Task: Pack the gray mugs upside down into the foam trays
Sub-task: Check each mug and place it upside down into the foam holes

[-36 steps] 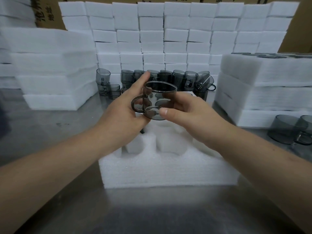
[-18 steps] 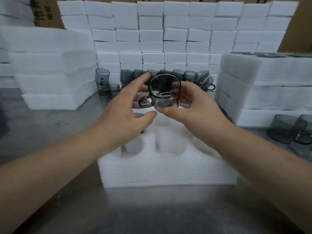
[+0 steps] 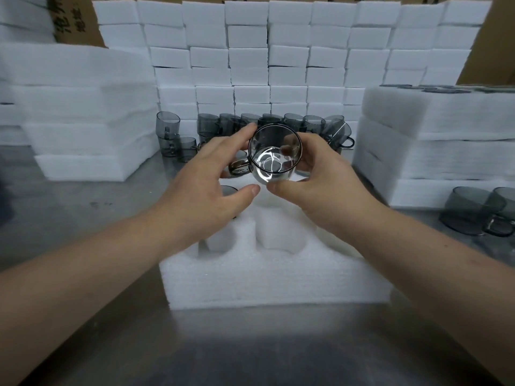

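Observation:
I hold a clear gray glass mug (image 3: 274, 154) above the white foam tray (image 3: 276, 277), its mouth tipped toward me and its handle pointing left. My right hand (image 3: 320, 185) grips the mug's body, thumb under it and fingers behind. My left hand (image 3: 211, 185) is beside the handle, fingers reaching to the rim and thumb below; its hold on the mug is loose. One gray mug (image 3: 227, 190) sits in a tray pocket, mostly hidden behind my left hand. The near pockets of the tray show only white foam.
Several gray mugs (image 3: 278, 123) stand in a row behind the tray, against a wall of white foam blocks (image 3: 287, 57). Foam tray stacks rise at left (image 3: 83, 129) and right (image 3: 434, 140). Two more mugs (image 3: 479, 211) lie at right on the steel table (image 3: 250, 349).
The mug has rotated from nearly upright to mouth facing me. My left hand came off the handle and opened; both hands rose slightly.

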The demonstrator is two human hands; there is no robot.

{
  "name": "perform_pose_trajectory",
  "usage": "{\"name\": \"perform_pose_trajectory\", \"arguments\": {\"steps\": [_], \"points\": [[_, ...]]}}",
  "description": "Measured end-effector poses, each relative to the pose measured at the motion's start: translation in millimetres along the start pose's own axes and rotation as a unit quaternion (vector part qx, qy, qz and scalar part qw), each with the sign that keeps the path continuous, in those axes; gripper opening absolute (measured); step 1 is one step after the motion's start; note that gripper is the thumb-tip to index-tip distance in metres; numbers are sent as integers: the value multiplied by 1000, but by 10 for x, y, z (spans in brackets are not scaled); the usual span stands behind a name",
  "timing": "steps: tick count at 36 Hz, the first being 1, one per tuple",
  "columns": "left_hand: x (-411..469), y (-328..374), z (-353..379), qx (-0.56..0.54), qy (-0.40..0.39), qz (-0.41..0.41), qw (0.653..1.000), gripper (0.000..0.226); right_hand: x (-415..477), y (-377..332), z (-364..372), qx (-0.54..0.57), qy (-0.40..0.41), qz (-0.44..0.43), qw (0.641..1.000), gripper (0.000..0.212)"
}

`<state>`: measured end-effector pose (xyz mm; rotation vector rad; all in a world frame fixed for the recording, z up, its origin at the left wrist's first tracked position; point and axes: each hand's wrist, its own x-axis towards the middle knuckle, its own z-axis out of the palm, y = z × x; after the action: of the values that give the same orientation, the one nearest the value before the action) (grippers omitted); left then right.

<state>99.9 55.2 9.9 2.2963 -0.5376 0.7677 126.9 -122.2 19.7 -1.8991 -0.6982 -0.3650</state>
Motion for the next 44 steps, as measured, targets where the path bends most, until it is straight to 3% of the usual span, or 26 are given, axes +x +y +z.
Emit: {"name": "perform_pose_trajectory", "arguments": {"steps": [6,13,22,28,37,44], "points": [[9,-6,23,-55,35,26,998,76,-7,-17,2,17,6,22,1000,44],[-15,20,0,-12,66,81,994,63,-10,-26,-30,29,24,53,998,32],[-22,53,10,37,32,148,988,62,-3,-23,-36,41,42,73,996,18],[-11,43,23,93,-6,135,986,72,8,-37,-36,36,34,84,995,26],[-10,39,19,93,-27,94,991,80,-3,-78,-36,71,27,91,993,7],[17,-34,50,28,-17,35,999,89,1,-81,-46,108,23,63,992,33]]}}
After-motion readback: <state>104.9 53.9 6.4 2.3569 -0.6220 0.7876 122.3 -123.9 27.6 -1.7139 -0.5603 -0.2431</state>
